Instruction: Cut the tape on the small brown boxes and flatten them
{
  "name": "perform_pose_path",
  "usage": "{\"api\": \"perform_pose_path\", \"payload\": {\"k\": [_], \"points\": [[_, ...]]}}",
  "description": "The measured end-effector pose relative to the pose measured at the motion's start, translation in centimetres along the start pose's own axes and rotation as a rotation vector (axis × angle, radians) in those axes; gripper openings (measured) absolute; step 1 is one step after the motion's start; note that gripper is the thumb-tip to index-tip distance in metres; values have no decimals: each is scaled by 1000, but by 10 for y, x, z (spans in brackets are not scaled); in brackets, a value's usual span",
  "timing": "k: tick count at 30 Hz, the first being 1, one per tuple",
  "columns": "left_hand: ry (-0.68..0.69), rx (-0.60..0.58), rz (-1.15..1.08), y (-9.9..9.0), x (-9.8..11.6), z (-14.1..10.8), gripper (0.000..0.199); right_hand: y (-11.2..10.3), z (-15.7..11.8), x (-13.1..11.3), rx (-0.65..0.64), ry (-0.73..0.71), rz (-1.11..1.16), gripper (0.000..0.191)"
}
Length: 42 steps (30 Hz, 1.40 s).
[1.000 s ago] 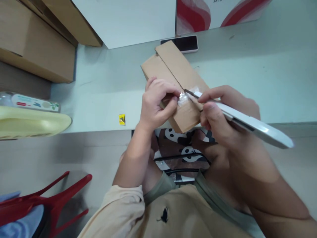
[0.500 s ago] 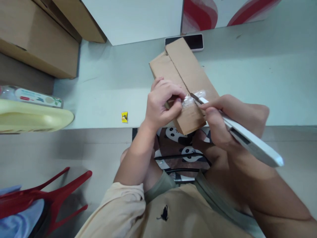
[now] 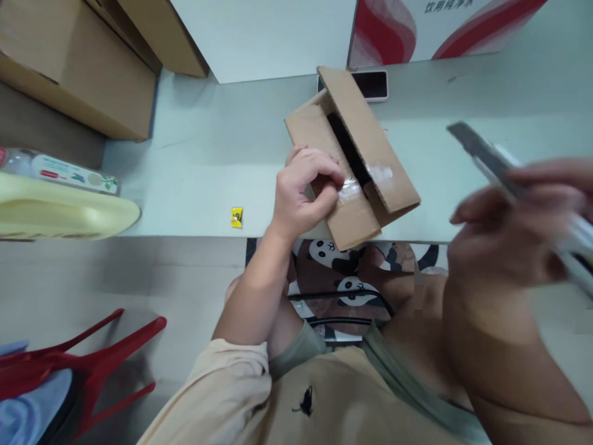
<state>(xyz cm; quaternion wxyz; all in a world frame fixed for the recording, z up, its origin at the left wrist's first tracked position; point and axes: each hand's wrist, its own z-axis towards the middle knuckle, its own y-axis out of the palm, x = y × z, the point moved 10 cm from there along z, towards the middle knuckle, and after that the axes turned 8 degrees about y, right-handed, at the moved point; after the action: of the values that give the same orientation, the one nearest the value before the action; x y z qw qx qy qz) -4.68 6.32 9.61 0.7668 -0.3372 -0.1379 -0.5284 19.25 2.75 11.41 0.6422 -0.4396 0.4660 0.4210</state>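
A brown cardboard box lies slanted near the table's front edge, its right flap raised over a dark gap. Torn clear tape clings to both flaps. My left hand rests on the left flap with its fingers curled in a pinch by the tape; what they hold, if anything, is too small to tell. Off to the right, my right hand is closed round a white utility knife, blurred, with its blade out and pointing up-left, away from the box.
Behind the box lies a phone. A small yellow packet is on the table. Large cartons and a pale yellow object stand left, with white boxes at the back. A red chair is at lower left.
My right hand has pulled the knife away from the tape, up and to the right. The box's right flap has lifted, opening the gap. My left hand has hardly moved.
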Motion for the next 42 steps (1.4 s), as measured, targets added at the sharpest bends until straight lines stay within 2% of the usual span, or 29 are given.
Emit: {"api": "perform_pose_path", "payload": {"k": [2, 3, 5, 7, 9, 11, 13, 16, 18, 21, 24, 26, 28, 32, 36, 39, 42], "points": [[-25, 33, -26, -8, -7, -1, 11, 1, 14, 5, 160, -138, -181, 19], [-36, 62, -43, -14, -11, -2, 11, 12, 24, 14, 127, -160, -322, 21], [-79, 130, -76, -28, -22, -5, 12, 31, 45, 47, -2, -113, -565, 33], [-165, 214, -107, -45, -40, -10, 17, 38, 58, 86, -134, 3, -741, 49], [-267, 319, -140, -62, -61, -20, 24, 40, 60, 114, -227, 69, -854, 54], [-395, 414, -163, -75, -83, -33, 33, 44, 57, 124, -277, 47, -915, 55], [-506, 437, -249, -74, -102, -44, 46, 48, 53, 123, -269, 5, -936, 58], [-664, 332, -340, -57, -120, -55, 55, 58, 49, 115, -279, -37, -890, 57], [-665, 293, -309, -55, -121, -54, 51, 68, 46, 110, -361, -46, -771, 49], [-613, 344, -276, -63, -119, -51, 48, 78, 41, 106, -464, 19, -465, 46], [-627, 381, -330, -66, -119, -52, 49, 83, 36, 105, -486, 75, -174, 59], [-615, 342, -377, -61, -116, -50, 55, 85, 35, 106, -454, 90, -72, 65], [-584, 277, -395, -53, -112, -49, 65, 83, 37, 109, -384, 121, -50, 62], [-533, 242, -302, -52, -109, -47, 75, 67, 42, 104, -198, 122, -157, 54], [-555, 240, -250, -54, -107, -45, 67, 52, 45, 97, -104, 120, -130, 30], [-624, 237, -290, -54, -108, -46, 53, 48, 49, 105, -85, 183, -41, 43], [-695, 276, -334, -57, -115, -51, 34, 40, 54, 113, 4, 215, 49, 45]]}}
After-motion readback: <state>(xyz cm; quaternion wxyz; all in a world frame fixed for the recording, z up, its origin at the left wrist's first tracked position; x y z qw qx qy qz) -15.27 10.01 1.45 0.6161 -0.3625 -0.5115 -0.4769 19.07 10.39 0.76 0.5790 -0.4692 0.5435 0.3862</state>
